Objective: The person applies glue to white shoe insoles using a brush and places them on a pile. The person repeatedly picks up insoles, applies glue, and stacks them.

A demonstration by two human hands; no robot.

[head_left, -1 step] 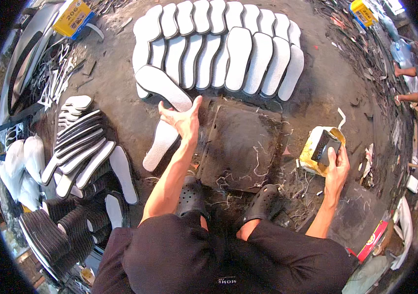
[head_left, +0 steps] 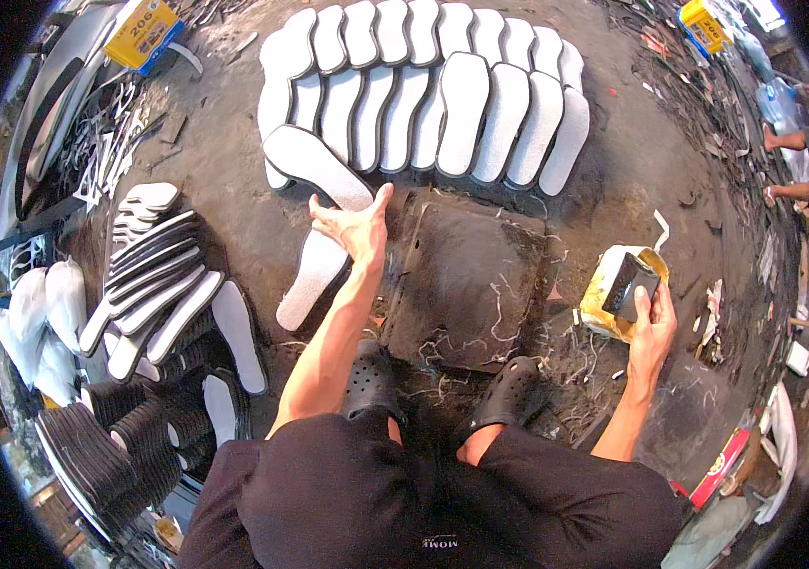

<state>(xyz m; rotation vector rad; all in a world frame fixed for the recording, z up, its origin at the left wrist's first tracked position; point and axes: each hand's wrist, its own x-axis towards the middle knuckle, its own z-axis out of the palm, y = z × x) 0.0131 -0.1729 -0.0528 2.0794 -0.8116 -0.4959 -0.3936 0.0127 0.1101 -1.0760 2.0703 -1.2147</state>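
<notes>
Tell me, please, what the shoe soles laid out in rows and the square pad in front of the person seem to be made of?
The shoe soles look like foam or soft rubber: matte pale faces with darker rims, thin and uniform. The left hand touches one of them. The square pad looks like dark worn rubber or leather, dull and scuffed, strewn with pale trimmings; which one is unclear.

Squatting on a dark, littered floor (head_left: 632, 161), black clogs (head_left: 371, 379) planted either side of a stained dark mat (head_left: 471, 275). Left hand (head_left: 355, 228) reaching forward, fingers spread, touching a white shoe insole (head_left: 314, 166) lying aslant — another insole (head_left: 311, 278) lying just below it. Right hand (head_left: 653, 327) gripping a dark brush (head_left: 627, 284), dipping into a yellow glue can (head_left: 603, 303). Fanning out beyond the mat, rows of white insoles (head_left: 442, 90) overlapping one another. Piling up at the left — black-edged soles (head_left: 153, 275), ribbed black stacks (head_left: 91, 446) nearer the lower rim.
</notes>
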